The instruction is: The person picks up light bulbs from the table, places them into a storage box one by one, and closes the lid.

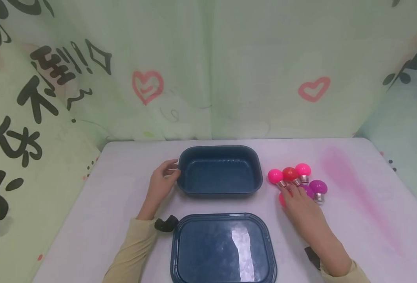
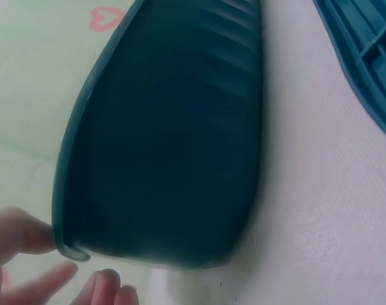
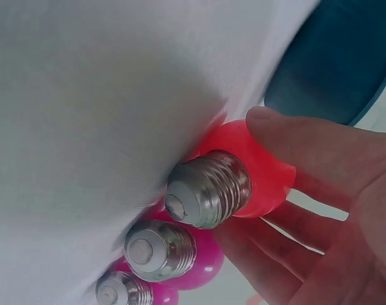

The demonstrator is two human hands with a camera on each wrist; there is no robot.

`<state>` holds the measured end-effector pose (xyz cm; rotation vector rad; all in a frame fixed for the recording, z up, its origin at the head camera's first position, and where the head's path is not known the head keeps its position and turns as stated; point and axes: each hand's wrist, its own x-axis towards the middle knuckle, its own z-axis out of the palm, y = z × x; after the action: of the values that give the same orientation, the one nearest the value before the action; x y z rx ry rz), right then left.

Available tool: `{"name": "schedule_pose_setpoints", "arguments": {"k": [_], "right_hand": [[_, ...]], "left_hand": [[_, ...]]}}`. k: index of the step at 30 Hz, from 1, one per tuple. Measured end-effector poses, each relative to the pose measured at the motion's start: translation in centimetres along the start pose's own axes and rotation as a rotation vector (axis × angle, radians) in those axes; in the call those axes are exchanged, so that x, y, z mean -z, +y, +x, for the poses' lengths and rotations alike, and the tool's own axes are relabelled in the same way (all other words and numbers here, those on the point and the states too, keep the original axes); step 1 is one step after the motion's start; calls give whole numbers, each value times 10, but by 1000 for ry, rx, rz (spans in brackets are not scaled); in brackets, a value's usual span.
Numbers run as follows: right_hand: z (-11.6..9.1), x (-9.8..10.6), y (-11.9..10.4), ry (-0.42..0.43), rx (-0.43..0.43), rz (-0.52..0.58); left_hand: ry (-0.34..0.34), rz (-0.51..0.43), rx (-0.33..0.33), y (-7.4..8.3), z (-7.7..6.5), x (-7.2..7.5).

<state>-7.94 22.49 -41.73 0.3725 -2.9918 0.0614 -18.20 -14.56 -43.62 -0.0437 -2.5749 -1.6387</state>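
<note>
Where the beige sleeve (image 1: 132,245) ends at left, the left hand (image 1: 160,181) rests against the left end of a dark blue box (image 1: 219,175), fingers loosely bent; one digit touches the thin, turned-over rim, the others lie near the end wall. Box: open-topped, rounded rectangle, smooth-walled. On its near side, a lid (image 1: 212,247): same blue, glossy, raised border, bright reflection right of centre.

Right of the box, globe-shaped bulbs with ridged metal screw bases lie clustered on the white, fine-textured tabletop (image 1: 339,236): a pink bulb (image 1: 275,175), then the right hand (image 1: 302,208) pinching a red bulb (image 3: 262,190) by its smooth globe, thumb against one side, fingers behind, base exposed. This one sits at the cluster's near left; whether it bears on the tabletop, cannot tell. Purple bulb (image 1: 318,186) at the cluster's right. Farther right, a soft-edged pink smear (image 1: 348,179).
</note>
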Motion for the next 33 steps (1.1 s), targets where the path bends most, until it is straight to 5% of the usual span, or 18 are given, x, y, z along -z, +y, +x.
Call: {"name": "schedule_pose_setpoints", "arguments": {"k": [15,33], "right_hand": [[3,-4,3,7,25,-4],[15,-3,6,-1,22,59]], "left_hand": [[-71,-215,209,-4,5,2],[-65,-244,229,-5,7,-1]]}}
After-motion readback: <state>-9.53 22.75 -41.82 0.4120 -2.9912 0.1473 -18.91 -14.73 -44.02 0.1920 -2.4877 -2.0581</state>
